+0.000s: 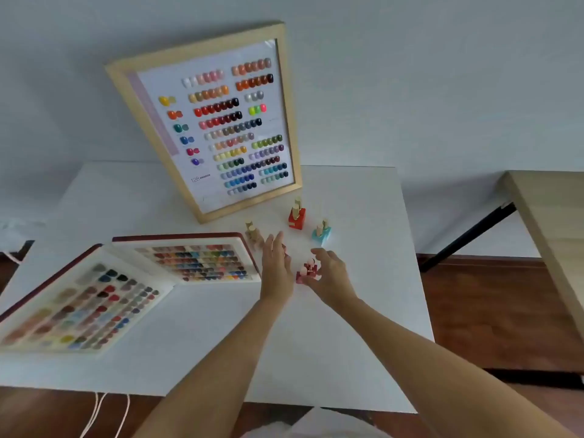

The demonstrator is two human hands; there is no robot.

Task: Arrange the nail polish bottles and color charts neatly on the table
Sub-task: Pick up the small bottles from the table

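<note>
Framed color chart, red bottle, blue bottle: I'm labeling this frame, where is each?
Framed color chart (202,121): head view, on its swatch panel.
Red bottle (297,218): head view, on its body.
Blue bottle (321,234): head view, on its body.

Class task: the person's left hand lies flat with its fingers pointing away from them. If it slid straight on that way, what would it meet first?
Probably the red square nail polish bottle: the left hand points roughly toward it, though depth is unclear.

The left hand hides a bottle behind its fingers; the open swatch book is blurred.
</note>
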